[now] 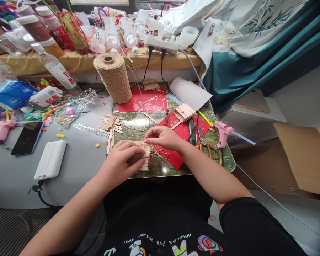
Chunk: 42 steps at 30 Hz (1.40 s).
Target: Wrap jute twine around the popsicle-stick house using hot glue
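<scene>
One stick panel [147,159], partly wound with twine [139,143], is lying just in front of me at the near edge of the green board [188,165]. My left hand [125,154] is gripping it from the left, thumb on the near side; my right hand [162,137], over its far right corner, is pinching, seemingly on twine. Bare stick ends [149,151] are lining its right side, near to far; my left palm is hiding its long axis.
</scene>
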{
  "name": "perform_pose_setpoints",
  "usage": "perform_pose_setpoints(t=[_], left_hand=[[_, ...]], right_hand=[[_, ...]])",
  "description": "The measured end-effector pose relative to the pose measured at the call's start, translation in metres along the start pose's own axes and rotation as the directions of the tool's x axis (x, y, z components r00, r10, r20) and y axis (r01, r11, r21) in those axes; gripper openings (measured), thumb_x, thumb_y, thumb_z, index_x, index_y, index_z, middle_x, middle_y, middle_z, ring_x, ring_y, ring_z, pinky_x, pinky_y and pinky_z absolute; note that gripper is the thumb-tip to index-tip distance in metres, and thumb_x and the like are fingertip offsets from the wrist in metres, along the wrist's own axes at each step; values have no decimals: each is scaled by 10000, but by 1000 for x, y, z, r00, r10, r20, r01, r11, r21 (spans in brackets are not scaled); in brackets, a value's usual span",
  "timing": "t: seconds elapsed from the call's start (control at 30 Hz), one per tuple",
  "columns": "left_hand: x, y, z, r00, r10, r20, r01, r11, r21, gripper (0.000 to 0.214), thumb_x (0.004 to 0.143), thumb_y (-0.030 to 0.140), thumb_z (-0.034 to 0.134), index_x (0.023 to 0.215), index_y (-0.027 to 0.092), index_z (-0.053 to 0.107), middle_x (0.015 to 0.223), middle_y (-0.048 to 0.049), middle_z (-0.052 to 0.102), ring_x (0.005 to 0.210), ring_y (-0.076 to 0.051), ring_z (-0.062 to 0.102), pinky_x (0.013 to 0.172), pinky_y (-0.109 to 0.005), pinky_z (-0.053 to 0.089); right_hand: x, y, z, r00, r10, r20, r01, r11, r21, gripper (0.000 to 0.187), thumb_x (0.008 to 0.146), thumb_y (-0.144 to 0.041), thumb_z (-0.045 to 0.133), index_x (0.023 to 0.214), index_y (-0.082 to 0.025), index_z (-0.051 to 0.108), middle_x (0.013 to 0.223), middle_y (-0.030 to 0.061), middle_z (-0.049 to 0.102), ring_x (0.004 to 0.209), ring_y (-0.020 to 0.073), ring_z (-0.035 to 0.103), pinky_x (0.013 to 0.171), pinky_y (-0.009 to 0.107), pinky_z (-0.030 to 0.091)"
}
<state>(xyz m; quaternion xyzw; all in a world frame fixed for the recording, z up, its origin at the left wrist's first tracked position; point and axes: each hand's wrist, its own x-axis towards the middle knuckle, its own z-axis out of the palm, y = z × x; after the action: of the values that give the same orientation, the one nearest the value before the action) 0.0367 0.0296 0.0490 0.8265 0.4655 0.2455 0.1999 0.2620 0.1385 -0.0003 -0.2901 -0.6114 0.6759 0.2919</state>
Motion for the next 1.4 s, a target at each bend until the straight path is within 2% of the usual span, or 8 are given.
perform_pose_setpoints(t=[0.23,0.4,0.53,0.67,0.8,1.0,1.23,1.4], left_hand=[[-2,0,-5,999,37,-1,-37,996,-76,122,1034,243,609,1112,252,702,1141,-42,740,1112,-207,652,1000,-405,526],[-12,-4,-10,996,76,39,-71,991,-115,103,992,203,662,1069,254,707,1246,-44,747,1246,-231,655,1061,-430,543],[-21,-3,-9,997,74,-33,-78,989,-127,141,983,166,667,1081,259,706,1234,-43,755,1289,-232,658,1106,-445,542],[-30,1,-7,994,91,-57,-95,993,-63,138,958,191,718,1077,259,701,1217,-48,756,1281,-241,659,1127,-462,531],[-35,7,-2,994,92,-67,-92,996,7,253,906,275,804,1126,248,682,1254,-67,741,1315,-273,638,1160,-501,513],[-38,12,5,991,93,-95,-88,994,57,253,914,256,786,1146,272,687,1247,-50,750,1304,-283,642,1192,-563,468],[-38,14,6,992,102,-79,-96,992,79,234,916,259,784,1132,281,698,1265,-40,746,1326,-289,619,1184,-549,448],[-38,14,6,991,113,-69,-103,985,136,211,925,274,777,1123,306,712,1261,-20,750,1314,-289,629,1192,-548,421]], right_hand=[[-4,1,2,1000,-17,-18,17,1000,6,359,770,-437,918,922,-161,747,830,14,709,777,142,633,740,290,517],[-4,2,1,1000,-11,-29,10,1000,-3,322,787,-412,903,927,-164,751,848,20,724,784,144,647,751,294,531],[-4,1,3,999,-8,-36,8,1000,4,328,776,-413,908,919,-163,751,834,16,720,773,142,643,740,290,527],[-6,1,4,999,-4,-38,4,1000,13,304,782,-396,898,908,-166,745,839,18,722,777,143,647,751,294,531],[-6,2,3,999,-16,-38,17,1000,24,297,789,-390,894,914,-165,745,844,20,725,779,142,646,754,296,531],[-10,3,-1,999,-36,-37,36,999,-12,303,829,-422,870,940,-168,749,864,23,719,795,146,645,759,300,528],[-21,5,-4,997,-55,-52,53,997,-48,285,881,-434,830,945,-177,725,885,21,704,807,148,638,772,301,533],[-28,7,-1,995,-46,-86,37,994,-103,322,910,-466,801,1072,-204,705,994,45,728,848,176,670,783,334,571]])
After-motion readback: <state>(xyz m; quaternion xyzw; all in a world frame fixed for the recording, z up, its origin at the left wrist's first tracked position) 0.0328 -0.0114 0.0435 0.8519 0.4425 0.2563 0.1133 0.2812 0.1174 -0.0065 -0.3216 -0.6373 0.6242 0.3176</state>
